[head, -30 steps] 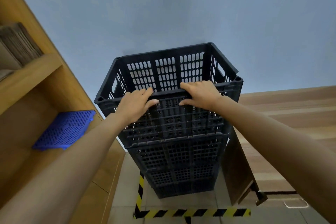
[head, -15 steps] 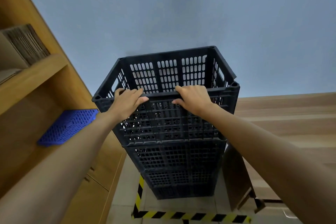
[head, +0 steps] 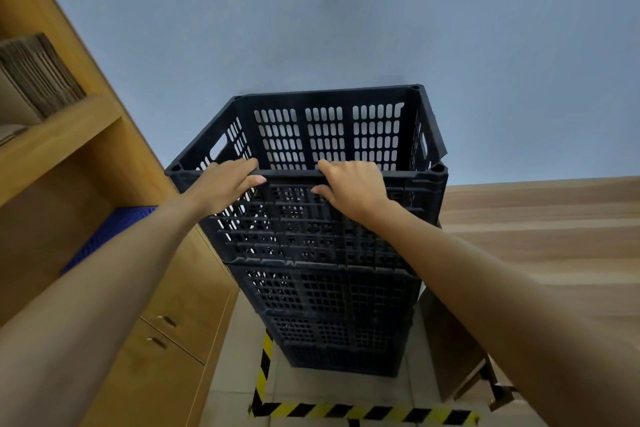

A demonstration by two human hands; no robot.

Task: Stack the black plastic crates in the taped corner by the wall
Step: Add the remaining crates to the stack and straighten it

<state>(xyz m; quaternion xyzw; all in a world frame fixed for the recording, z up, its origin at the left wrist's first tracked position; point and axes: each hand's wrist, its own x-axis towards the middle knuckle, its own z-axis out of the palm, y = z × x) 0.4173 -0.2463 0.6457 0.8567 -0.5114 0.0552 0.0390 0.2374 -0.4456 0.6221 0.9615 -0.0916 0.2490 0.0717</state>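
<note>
The top black crate [head: 332, 163] sits on a stack of black crates [head: 343, 315] standing on the tiled floor [head: 239, 374] inside the yellow-and-black taped corner [head: 363, 412], close to the blue-grey wall [head: 346, 17]. At least 3 crates show beneath it, though the lowest tiers blur together. The left hand [head: 225, 184] and the right hand [head: 353, 185] both lie over the near rim of the top crate, fingers [head: 254, 170] curled over the edge and thumbs pressed on the outer face, so each hand holds the rim. The crate looks nearly level and lined up with the one under it, so the step in hand seems to be seating or squaring this crate on the stack. The next move probably calls for a check that the corners have dropped home, then letting go gently so the tall stack does not rock. A wooden shelf unit [head: 69, 135] with a blue plastic grid [head: 114, 229] stands at left, a brown board [head: 446, 350] leans at right
</note>
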